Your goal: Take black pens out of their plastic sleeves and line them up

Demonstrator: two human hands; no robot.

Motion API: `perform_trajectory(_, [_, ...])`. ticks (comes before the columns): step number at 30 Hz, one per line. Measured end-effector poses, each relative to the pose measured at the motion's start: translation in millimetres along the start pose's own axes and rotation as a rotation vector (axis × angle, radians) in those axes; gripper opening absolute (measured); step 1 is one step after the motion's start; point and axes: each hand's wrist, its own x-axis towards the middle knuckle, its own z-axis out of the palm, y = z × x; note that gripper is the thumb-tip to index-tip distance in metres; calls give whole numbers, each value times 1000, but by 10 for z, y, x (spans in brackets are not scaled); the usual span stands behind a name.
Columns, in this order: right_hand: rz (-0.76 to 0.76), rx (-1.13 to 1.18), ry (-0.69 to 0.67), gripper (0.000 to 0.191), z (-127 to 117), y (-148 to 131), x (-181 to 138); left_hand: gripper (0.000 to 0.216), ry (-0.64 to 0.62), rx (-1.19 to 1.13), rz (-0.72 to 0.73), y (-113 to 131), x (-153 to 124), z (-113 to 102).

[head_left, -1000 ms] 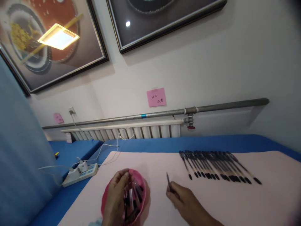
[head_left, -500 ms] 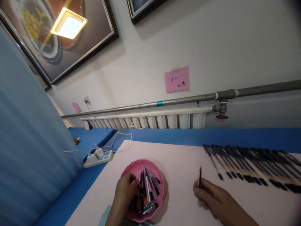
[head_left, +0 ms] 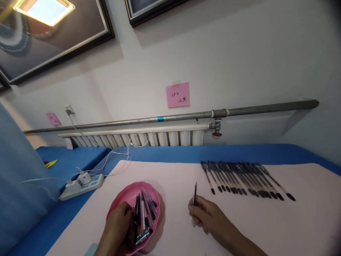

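My right hand (head_left: 206,213) holds a slim dark pen (head_left: 195,195) upright over the pink sheet, its pointed tip upward and its lower part hidden by my fingers. Inside the left part of a pink scalloped bowl (head_left: 114,199), my left hand (head_left: 117,220) has its fingers curled down among the contents; what they grip is hidden. Clear pen barrels (head_left: 149,202), dark pen pieces and shiny metallic or clear parts (head_left: 144,235) fill the bowl. To the right, several black-capped pens (head_left: 239,177) lie side by side in a slanted row.
A pink sheet (head_left: 176,177) covers much of the blue tabletop (head_left: 170,153). On the left are a white power strip (head_left: 93,183) with plugs, a white cable (head_left: 128,153) and a blue curtain (head_left: 23,185). Behind the table run a radiator (head_left: 170,138) and a metal pipe (head_left: 186,116).
The camera view has turned right, so everything sits farther left and more of the pen row and table shows. Both hands keep nearly the same poses, left in the bowl, right holding the pen.
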Motion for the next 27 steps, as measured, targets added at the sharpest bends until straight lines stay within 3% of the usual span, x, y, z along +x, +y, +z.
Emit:
perform_trajectory(13, [46,37,-1,22,-23,58,65,21,59,-37,-66,45,-70,-103])
perform_trajectory(27, [30,13,-11,20,-21,74,61,13,-40,95,-43,122,-85,-43])
